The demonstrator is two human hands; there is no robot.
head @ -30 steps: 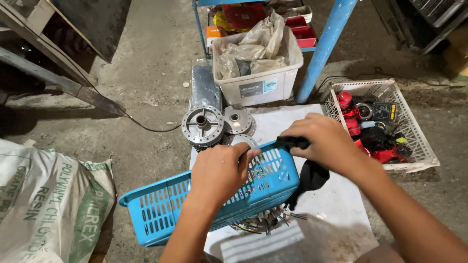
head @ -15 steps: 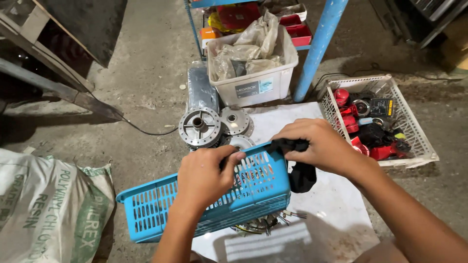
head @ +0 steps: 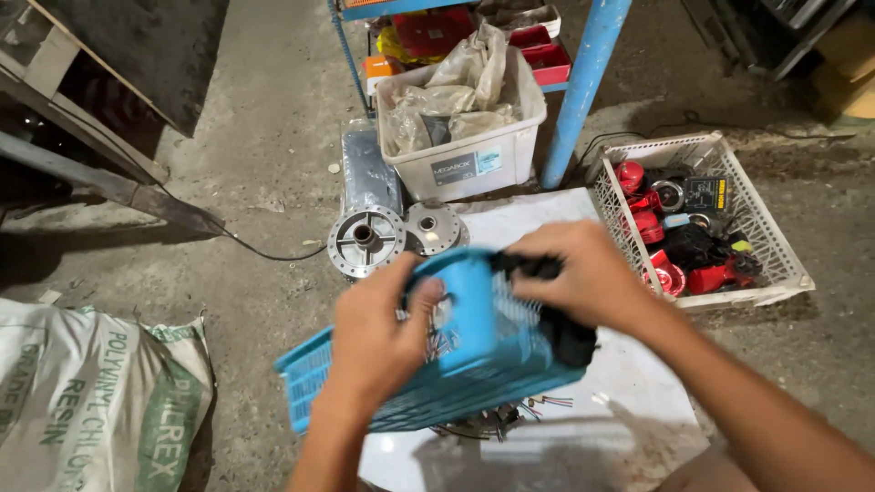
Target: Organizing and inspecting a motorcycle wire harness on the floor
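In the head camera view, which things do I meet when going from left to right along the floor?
White printed sack → round metal hub → blue plastic basket, held by the left hand and right hand → white basket of red parts.

Basket tipped up and blurred between your hands.

Since half a second ago your blue basket [head: 456, 364] has swung from a long, flat slant to a steeper tilt, one end raised toward you. Your left hand [head: 383, 337] has shifted onto the near end; your right hand [head: 583, 273], with the black cloth [head: 565, 333], has slid along the far rim.
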